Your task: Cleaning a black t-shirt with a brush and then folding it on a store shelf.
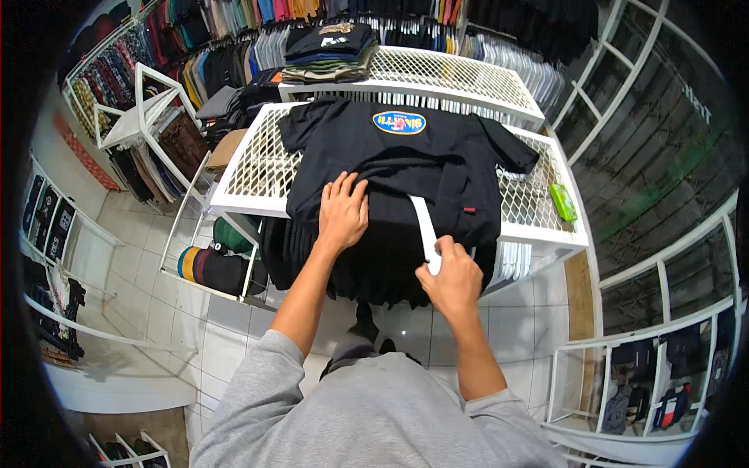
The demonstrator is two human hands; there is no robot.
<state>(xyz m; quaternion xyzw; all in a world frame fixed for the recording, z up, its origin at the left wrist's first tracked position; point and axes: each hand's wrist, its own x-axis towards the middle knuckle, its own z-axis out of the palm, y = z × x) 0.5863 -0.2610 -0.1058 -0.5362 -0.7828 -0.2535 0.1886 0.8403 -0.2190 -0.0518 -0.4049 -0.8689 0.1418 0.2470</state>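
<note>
A black T-shirt (386, 152) lies spread on a white mesh-topped table (257, 158), its collar end away from me. It bears a blue and yellow oval print (399, 123) and a small red tag (469, 209). My right hand (455, 272) grips a white hanger (423, 222) at its near end. The hanger's far end passes beneath the raised hem, where the shirt hides it. My left hand (344, 210) rests palm down on the left side of the shirt near the hem, fingers extended.
A green packet (563, 203) sits at the table's right edge. Folded clothes (330, 50) are stacked on a second mesh table (450, 67) behind. Black garments (287, 245) hang below the near table. Rolled caps or cloths (213, 266) fill a low rack at left. Glass panels (661, 146) line the right.
</note>
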